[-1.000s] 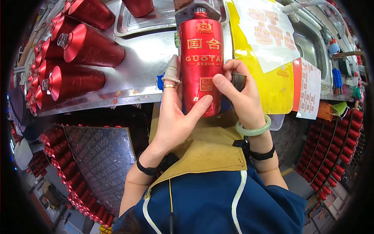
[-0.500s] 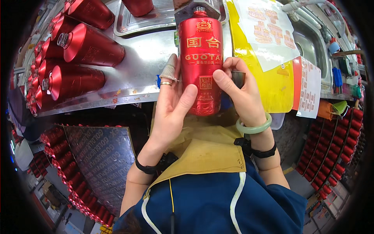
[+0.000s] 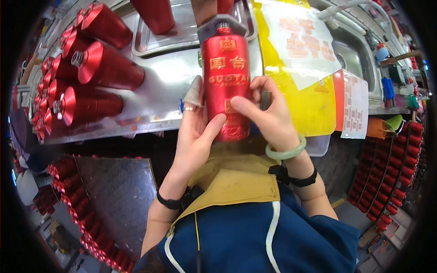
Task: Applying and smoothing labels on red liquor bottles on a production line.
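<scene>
A red bottle (image 3: 226, 84) with gold printing lies front-up between my hands, its bare threaded neck pointing away from me. My left hand (image 3: 193, 134) holds its left side, thumb on the lower front; a greyish-white wrap covers one fingertip. My right hand (image 3: 273, 116) grips the right side, its thumb over the square gold seal. Tucked among the right fingers is a small dark cylindrical object (image 3: 265, 100); its kind is unclear. Just beyond the bottle's neck stands a grey angular block (image 3: 207, 31). The bottle's underside and several fingertips behind it are hidden.
Several red bottles (image 3: 109, 66) crowd the left of the metal table (image 3: 159, 93). A steel tray (image 3: 145, 41) holds another at the back. To the right lie a yellow sheet (image 3: 314, 113), a printed film (image 3: 302, 50) and a sink (image 3: 359, 54). Bottles are stacked low on both sides.
My right thumb has slid inward across the bottle's front onto the square seal. The bottle sits slightly lower and further left in view, while the whole scene has shifted a little too.
</scene>
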A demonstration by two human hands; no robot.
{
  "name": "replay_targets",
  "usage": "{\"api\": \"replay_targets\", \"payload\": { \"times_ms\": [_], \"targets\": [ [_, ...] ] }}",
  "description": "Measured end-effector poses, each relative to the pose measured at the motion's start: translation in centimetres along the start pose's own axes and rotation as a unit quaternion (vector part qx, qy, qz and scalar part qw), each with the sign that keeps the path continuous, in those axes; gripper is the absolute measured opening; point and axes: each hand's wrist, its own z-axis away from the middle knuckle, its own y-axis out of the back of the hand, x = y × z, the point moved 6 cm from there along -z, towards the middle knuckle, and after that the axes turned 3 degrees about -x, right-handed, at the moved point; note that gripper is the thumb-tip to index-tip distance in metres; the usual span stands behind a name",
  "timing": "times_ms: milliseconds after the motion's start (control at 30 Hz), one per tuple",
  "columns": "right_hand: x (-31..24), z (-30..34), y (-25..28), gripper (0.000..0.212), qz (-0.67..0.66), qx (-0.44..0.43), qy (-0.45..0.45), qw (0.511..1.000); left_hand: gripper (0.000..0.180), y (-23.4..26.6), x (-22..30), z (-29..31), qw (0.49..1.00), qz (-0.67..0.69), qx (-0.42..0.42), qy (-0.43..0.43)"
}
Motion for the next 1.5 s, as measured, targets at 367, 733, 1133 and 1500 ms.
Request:
{"api": "replay_targets", "payload": {
  "times_ms": [367,733,1133,1500],
  "targets": [
    [0.2,-0.1,0.1,0.036,-0.007,-0.031,-0.010,0.999,0.099,-2.8,2.8,2.6,0.796,-0.568,-0.003,-0.209],
    [-4.7,2.4,1.3,0.024,0.131,0.028,0.219,0.966,0.091,-3.7,2.1,3.1,0.733,-0.629,0.047,-0.253],
    [-0.3,1.8,5.3,0.022,0.167,0.097,0.098,0.976,0.093,-3.0,1.8,4.1,0.747,-0.624,0.029,-0.228],
    [-6.0,1.6,3.7,0.017,0.211,0.061,0.289,0.932,0.065,-3.0,1.9,4.6,0.726,-0.617,0.092,-0.289]
  ]
}}
